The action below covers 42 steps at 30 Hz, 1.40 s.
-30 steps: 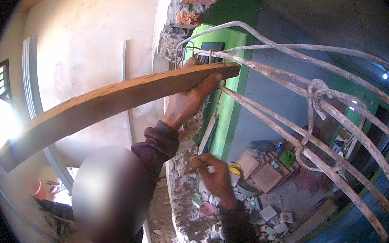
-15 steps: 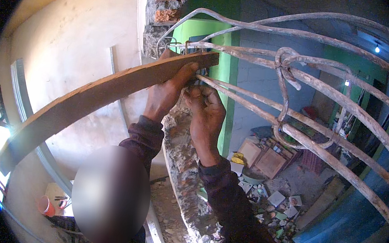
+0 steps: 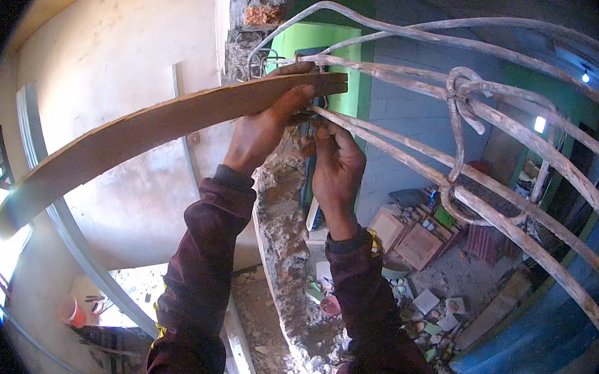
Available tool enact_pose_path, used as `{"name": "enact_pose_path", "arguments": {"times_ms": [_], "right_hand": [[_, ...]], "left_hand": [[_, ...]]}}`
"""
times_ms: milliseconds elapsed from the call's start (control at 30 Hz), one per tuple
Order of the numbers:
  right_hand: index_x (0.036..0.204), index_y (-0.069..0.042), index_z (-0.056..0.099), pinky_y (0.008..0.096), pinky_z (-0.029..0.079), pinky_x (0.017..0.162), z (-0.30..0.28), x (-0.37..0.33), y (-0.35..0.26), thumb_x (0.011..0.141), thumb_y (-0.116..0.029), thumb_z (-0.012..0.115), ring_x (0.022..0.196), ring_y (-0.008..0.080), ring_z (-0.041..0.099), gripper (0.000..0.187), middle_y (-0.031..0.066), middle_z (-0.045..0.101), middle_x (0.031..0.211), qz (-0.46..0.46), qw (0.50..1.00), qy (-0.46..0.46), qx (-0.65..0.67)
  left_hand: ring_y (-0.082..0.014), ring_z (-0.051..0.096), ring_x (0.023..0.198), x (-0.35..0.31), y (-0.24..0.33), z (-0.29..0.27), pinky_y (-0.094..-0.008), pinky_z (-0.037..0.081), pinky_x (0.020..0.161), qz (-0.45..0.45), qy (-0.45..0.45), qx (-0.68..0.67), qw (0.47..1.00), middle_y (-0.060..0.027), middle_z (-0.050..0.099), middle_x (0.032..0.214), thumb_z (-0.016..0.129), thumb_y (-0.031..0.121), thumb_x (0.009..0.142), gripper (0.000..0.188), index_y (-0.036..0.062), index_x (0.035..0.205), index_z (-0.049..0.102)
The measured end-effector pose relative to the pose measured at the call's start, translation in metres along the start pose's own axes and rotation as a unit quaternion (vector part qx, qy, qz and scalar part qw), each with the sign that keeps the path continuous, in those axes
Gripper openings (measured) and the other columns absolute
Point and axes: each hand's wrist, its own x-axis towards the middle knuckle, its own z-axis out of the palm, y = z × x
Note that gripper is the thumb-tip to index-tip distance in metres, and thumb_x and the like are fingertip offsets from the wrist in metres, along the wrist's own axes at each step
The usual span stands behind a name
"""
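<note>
Plank rough, long, wooden: left hand grips its end; right hand pinches rusty bent rebar.

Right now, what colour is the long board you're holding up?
Light brown wooden board, seen in the head view.

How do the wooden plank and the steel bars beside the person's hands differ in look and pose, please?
The wooden plank is one flat, broad brown board; the steel bars are several thin, round, grey-crusted rods. The plank runs toward the left, the bars toward the right. The left hand grips the plank, while the right hand is at the bars. Both meet near the broken brick wall.
</note>
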Motion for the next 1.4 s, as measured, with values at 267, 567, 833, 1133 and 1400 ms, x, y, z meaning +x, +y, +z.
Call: {"name": "enact_pose_path", "arguments": {"times_ms": [267, 567, 833, 1133, 1400], "right_hand": [[0.118, -0.001, 0.063, 0.0252, 0.056, 0.070, 0.002, 0.002, -0.006, 0.102, -0.014, 0.052, 0.086, 0.0124, 0.066, 0.023, 0.0077, 0.066, 0.102, -0.001, 0.999, -0.006, -0.050], [0.102, -0.003, 0.064, 0.0211, 0.047, 0.057, -0.006, -0.004, -0.004, 0.100, -0.013, 0.054, 0.073, 0.0078, 0.060, 0.014, 0.0023, 0.061, 0.087, -0.147, 0.979, -0.022, -0.138], [0.101, -0.013, 0.059, 0.0220, 0.025, 0.039, 0.005, -0.013, -0.018, 0.098, -0.029, 0.057, 0.045, 0.0043, 0.034, 0.017, -0.0035, 0.047, 0.062, 0.215, 0.935, 0.044, 0.278], [0.099, -0.005, 0.066, 0.0241, 0.024, 0.034, -0.001, 0.007, -0.007, 0.097, -0.039, 0.060, 0.036, 0.0049, 0.032, 0.035, -0.0057, 0.045, 0.053, 0.330, 0.921, -0.082, 0.188], [0.095, -0.003, 0.067, 0.0232, 0.025, 0.034, 0.008, 0.012, -0.003, 0.093, -0.025, 0.062, 0.037, 0.0060, 0.035, 0.023, -0.0016, 0.052, 0.060, 0.297, 0.943, -0.027, 0.148]], "left_hand": [[-0.0189, 0.064, 0.102, -0.003, -0.001, 0.000, -0.0324, 0.054, 0.088, 0.046, -0.024, 0.058, 0.997, -0.0090, 0.066, 0.121, 0.065, 0.031, 0.094, 0.046, 0.0064, 0.132, 0.058], [-0.0154, 0.062, 0.098, 0.000, -0.002, -0.001, -0.0305, 0.054, 0.084, 0.006, -0.007, 0.049, 0.999, -0.0079, 0.067, 0.112, 0.067, 0.035, 0.093, 0.047, 0.0029, 0.127, 0.062], [-0.0186, 0.063, 0.103, 0.001, -0.007, -0.002, -0.0360, 0.055, 0.088, 0.001, 0.020, 0.073, 0.997, -0.0088, 0.067, 0.115, 0.066, 0.034, 0.092, 0.044, 0.0054, 0.125, 0.065], [-0.0182, 0.065, 0.097, 0.001, -0.006, -0.004, -0.0354, 0.055, 0.084, 0.004, 0.021, 0.065, 0.998, -0.0084, 0.069, 0.112, 0.069, 0.036, 0.091, 0.044, 0.0043, 0.122, 0.067], [-0.0181, 0.065, 0.097, 0.002, -0.007, -0.005, -0.0338, 0.054, 0.084, 0.014, 0.028, 0.076, 0.997, -0.0088, 0.069, 0.112, 0.071, 0.035, 0.089, 0.044, 0.0042, 0.121, 0.067]]}}
